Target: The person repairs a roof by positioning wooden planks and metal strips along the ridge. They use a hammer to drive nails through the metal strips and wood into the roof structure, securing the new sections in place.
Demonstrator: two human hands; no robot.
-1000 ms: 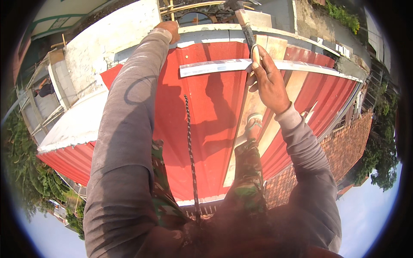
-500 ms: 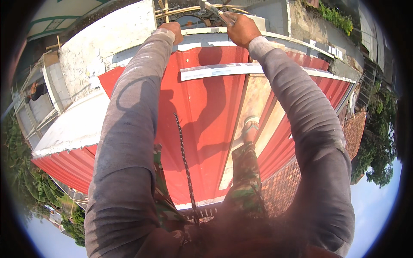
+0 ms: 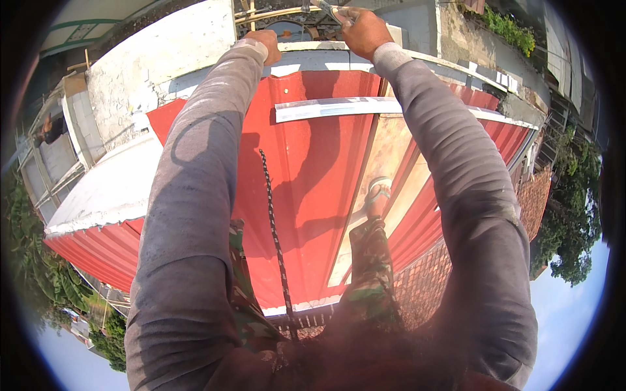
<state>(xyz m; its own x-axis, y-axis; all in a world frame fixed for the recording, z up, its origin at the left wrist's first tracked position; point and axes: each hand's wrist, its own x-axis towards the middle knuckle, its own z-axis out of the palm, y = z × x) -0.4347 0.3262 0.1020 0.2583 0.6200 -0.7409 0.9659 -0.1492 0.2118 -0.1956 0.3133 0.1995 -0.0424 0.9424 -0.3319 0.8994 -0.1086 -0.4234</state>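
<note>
At the far edge of the red metal roof [image 3: 303, 146], my right hand [image 3: 366, 36] is closed around the handle of what looks like a hammer [image 3: 329, 10]. The hammer's head is partly cut off by the top of the picture. To its left, my left hand [image 3: 266, 43] is closed at a long pale strip [image 3: 313, 46] along the wall's top. Whatever its fingers grip is hidden. Nearer me, a flat whitish metal strip [image 3: 326, 108] lies across the roof ribs, its right part passing behind my right forearm.
My sandalled foot [image 3: 378, 189] stands on a wooden plank [image 3: 390, 140] laid on the roof. A dark patterned cord [image 3: 275, 228] hangs in front of me. A white wall [image 3: 156, 49] rises at the left, and tiled roofing [image 3: 424, 280] shows below. Another person [image 3: 51, 130] is at far left.
My right hand has shifted slightly up and left, and the hammer's head has moved further out at the top. My left hand has shifted a little right. The cord has swung slightly left.
</note>
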